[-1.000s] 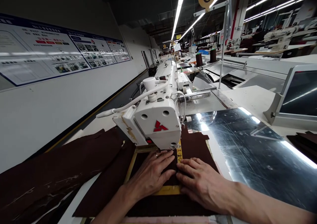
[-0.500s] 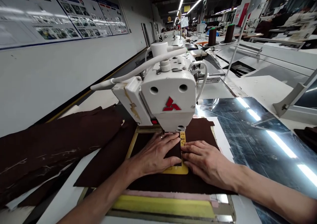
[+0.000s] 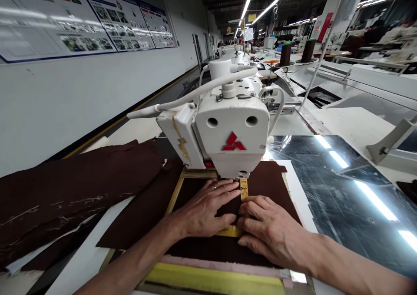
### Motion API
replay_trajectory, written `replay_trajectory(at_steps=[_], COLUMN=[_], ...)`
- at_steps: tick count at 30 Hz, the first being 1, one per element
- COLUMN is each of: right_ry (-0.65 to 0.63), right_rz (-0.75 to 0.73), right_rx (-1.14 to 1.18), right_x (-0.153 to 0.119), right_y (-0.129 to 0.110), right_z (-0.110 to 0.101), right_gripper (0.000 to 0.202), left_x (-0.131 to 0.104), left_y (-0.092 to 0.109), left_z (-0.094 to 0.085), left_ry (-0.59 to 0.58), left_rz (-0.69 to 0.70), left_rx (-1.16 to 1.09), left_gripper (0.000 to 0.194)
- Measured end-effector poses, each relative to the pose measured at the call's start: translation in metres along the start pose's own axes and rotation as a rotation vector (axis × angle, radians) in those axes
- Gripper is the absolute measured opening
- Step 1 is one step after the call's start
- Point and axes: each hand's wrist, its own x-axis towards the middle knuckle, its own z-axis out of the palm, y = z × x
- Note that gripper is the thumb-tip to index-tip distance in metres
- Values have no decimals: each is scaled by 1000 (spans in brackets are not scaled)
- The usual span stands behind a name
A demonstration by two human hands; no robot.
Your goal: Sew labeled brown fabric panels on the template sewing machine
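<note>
Under the head of a white sewing machine (image 3: pixel 233 130) lies dark brown fabric (image 3: pixel 208 248) with a yellow template frame (image 3: pixel 172 197) on it. My left hand (image 3: pixel 205 208) rests flat on the brown piece inside the frame, fingers stretched toward the needle area and thumb apart. A ring shows on one finger. At the frame's near right corner, my right hand (image 3: pixel 267 225) presses down with slightly bent, separate fingers; its fingertips touch the yellow edge and the fabric. The needle and presser foot are mostly hidden behind the machine head and my left fingers.
A pile of brown fabric (image 3: pixel 81 177) with loose threads lies on the left. A yellow strip (image 3: pixel 211 280) runs along the near edge of the work. To the right is a shiny dark tabletop (image 3: pixel 332 190). Brown thread cones (image 3: pixel 285 54) stand farther back.
My right hand has slid toward me along the frame's right side, its fingers more bent. My left hand stays on the fabric, thumb drawn slightly back. The view has shifted a little.
</note>
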Motion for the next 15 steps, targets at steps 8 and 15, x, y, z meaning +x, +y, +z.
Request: replay_trajectory(at_steps=[8,15], right_ry=[-13,-8], right_rz=[60,63], right_rx=[-26,-32], right_x=[8,7], right_y=[-1,-2], right_z=[3,5], right_gripper=[23,21], left_x=[-28,-43], left_y=[-4,0], left_z=[11,18], left_ry=[-65,-51], left_rz=[-59,-10], left_rx=[184,232], left_gripper=[60,66])
